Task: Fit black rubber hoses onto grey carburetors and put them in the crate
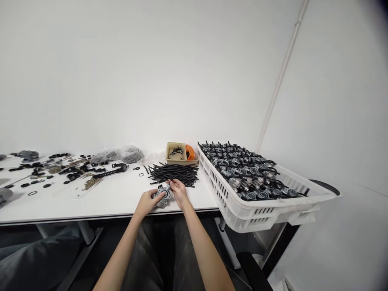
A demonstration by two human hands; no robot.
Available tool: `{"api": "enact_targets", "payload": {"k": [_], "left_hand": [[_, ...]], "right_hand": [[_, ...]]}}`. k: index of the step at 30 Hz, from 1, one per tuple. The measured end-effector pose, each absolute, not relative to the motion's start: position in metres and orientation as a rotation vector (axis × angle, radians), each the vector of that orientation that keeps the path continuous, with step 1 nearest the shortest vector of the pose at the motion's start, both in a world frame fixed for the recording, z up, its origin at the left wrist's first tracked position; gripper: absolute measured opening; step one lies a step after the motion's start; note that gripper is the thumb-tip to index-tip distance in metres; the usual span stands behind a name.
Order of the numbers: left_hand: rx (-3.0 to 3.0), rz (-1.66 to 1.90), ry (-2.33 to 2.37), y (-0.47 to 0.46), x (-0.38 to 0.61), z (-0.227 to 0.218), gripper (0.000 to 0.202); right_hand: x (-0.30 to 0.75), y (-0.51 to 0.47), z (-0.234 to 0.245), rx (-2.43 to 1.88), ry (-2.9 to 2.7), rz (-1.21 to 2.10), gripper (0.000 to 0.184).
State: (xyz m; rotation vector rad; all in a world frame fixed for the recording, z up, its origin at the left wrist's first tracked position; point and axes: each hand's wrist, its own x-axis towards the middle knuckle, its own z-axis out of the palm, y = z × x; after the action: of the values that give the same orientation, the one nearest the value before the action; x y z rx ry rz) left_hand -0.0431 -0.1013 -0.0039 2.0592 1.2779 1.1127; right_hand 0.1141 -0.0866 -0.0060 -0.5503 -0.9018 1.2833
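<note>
Far left, we've got small black parts (45, 169) scattered across the white table (106, 198). Now the action: the left hand (147, 202) has its fingers curled round a grey metal part (163, 196), cradling it just above the table's near edge. The right hand (179, 193) meets it from the other side, fingertips bunched together on the part's upper end. We can't tell whether they also pinch something small. We'd call this a two-handed fitting step on that one piece; any further move calls for a steady left grip while the right fingers do the fine work. The part looks compact, knobbly and dull silver. Just behind lies a pile of black tubes (174, 173), and to the right a white crate (266, 210) packed with similar parts.
</note>
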Motion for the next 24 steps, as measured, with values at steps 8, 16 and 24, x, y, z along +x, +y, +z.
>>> {"api": "enact_targets", "payload": {"k": [8,16,24], "left_hand": [[2.049,1.139,1.265,-0.1017,-0.0422,-0.0024,0.043],[2.04,1.132,1.274,-0.1006,-0.0426,-0.0032,0.045],[1.921,1.196,1.289,-0.1011,-0.043,-0.001,0.049]], "right_hand": [[0.1175,-0.0813,-0.0112,-0.555,-0.959,1.265,0.03],[0.1165,-0.0834,-0.0105,-0.592,-0.995,1.213,0.03],[0.1167,-0.083,-0.0092,-0.622,-0.914,1.14,0.034]]}}
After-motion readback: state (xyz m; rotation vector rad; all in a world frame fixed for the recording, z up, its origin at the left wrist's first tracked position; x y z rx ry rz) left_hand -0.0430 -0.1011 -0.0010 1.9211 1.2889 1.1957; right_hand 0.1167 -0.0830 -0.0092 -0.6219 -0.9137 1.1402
